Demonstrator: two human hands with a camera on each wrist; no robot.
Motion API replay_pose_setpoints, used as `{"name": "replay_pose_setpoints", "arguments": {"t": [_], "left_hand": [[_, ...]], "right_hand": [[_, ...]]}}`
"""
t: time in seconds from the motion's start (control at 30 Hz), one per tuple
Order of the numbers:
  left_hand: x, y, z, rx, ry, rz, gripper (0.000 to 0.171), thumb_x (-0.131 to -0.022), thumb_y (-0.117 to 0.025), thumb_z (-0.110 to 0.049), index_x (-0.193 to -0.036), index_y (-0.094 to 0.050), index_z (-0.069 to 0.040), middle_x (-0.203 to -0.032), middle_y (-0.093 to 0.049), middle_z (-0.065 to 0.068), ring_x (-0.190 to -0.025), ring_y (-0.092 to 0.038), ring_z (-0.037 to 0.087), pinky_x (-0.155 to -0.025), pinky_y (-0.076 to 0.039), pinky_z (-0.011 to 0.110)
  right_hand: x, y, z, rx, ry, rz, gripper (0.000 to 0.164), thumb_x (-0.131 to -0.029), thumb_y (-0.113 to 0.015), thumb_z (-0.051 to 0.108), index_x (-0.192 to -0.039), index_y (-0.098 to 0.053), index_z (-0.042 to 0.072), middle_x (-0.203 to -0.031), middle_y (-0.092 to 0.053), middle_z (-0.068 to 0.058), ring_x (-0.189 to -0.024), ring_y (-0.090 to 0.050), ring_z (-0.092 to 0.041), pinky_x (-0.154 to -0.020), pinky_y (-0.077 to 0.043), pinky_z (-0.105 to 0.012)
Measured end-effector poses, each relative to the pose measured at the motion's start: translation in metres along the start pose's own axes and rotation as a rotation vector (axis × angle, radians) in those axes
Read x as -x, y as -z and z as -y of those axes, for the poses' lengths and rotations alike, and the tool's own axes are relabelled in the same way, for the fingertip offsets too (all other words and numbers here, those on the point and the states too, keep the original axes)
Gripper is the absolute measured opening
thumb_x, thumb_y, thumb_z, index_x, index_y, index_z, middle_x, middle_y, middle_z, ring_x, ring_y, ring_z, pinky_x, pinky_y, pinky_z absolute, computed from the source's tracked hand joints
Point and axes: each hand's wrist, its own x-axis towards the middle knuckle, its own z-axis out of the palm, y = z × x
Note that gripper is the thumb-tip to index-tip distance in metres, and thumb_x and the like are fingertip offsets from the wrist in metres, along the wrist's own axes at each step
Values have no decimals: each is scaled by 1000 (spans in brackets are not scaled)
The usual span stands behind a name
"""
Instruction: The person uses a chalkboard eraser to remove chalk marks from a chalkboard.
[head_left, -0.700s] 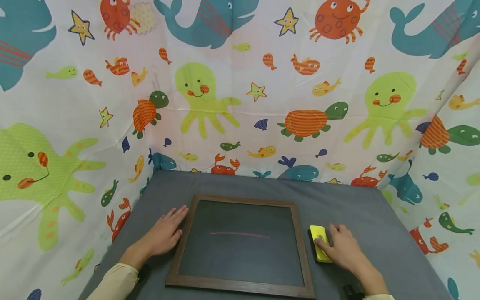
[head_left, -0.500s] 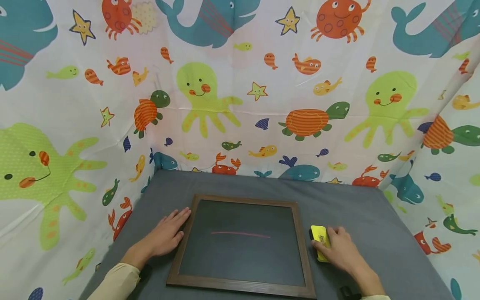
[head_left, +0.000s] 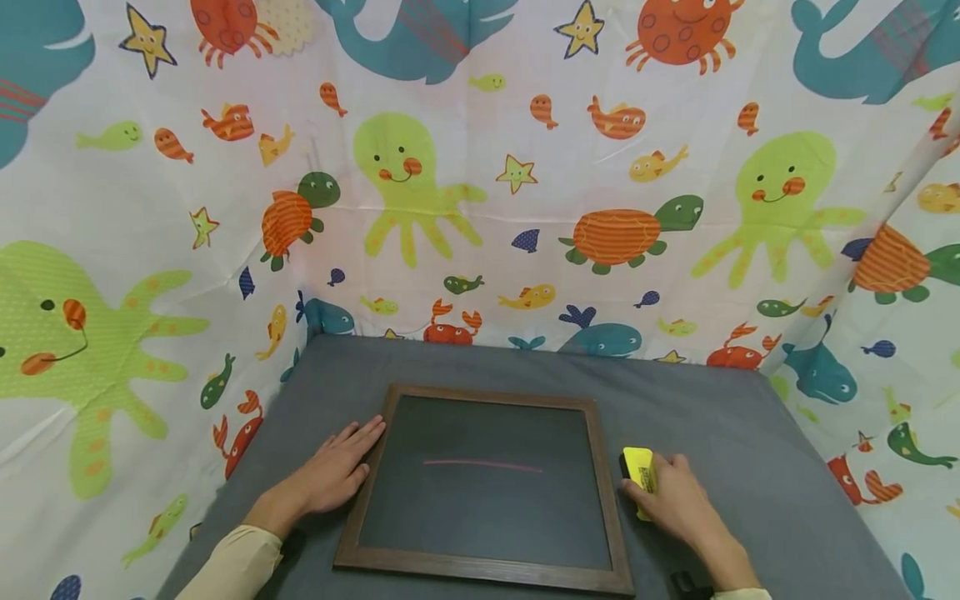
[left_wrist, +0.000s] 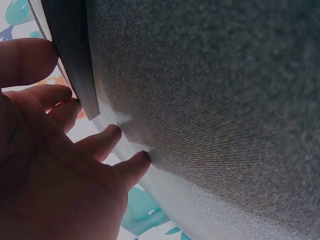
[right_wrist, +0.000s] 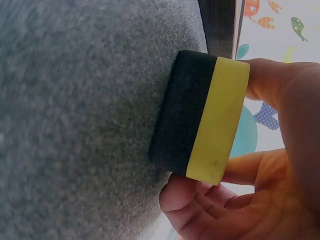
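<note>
A small chalkboard (head_left: 483, 517) with a brown wooden frame lies on the grey cloth, a thin pink line (head_left: 483, 463) drawn across its middle. My left hand (head_left: 330, 473) rests at the frame's left side, fingers extended. In the left wrist view, the thumb and fingers of that hand (left_wrist: 65, 150) lie along the dark frame edge (left_wrist: 75, 60). Right of the board, my right hand (head_left: 678, 498) grips a yellow and black board eraser (head_left: 640, 468). The right wrist view shows the eraser (right_wrist: 215, 120) between thumb and fingers, its black felt side towards the cloth.
Grey cloth (head_left: 705, 417) covers the table around the board. A white curtain (head_left: 480, 208) printed with sea animals hangs behind and along both sides. A dark strap (head_left: 688, 585) sits by the right wrist.
My right hand has shifted slightly left and closed its thumb and fingers around the eraser. The left hand stays by the frame, and the head view has tilted a little.
</note>
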Motion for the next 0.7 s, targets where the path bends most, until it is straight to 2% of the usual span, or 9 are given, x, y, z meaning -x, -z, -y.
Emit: {"name": "replay_pose_setpoints", "arguments": {"t": [0.27, 0.5, 0.7], "left_hand": [[1, -1, 0, -18, -7, -3, 67, -111, -56, -12, -174, -31, -8, -182, -26, 11, -162, -28, 56, -122, -23, 83], [0, -2, 0, -16, -12, 2, 68, -111, -55, -13, -174, -31, -9, -183, -26, 11, -162, -28, 56, -122, -22, 84], [-1, 1, 0, 5, -7, 9, 66, -112, -55, -13, -174, -31, -7, -182, -26, 12, -163, -27, 57, -122, -20, 84]], "right_hand": [[-3, -1, 1, 26, 1, -19, 91, -99, -76, 53, -147, -51, -20, -112, -56, -27, -90, -56, -33, -77, -52, -51], [-4, 7, 3, 29, 7, -55, 82, -97, -77, 50, -136, -59, -20, -98, -58, -19, -85, -56, -29, -68, -47, -42], [-3, 23, 21, 12, -15, -86, 77, -96, -76, 49, -131, -62, -18, -94, -59, -18, -84, -56, -29, -62, -44, -37]]}}
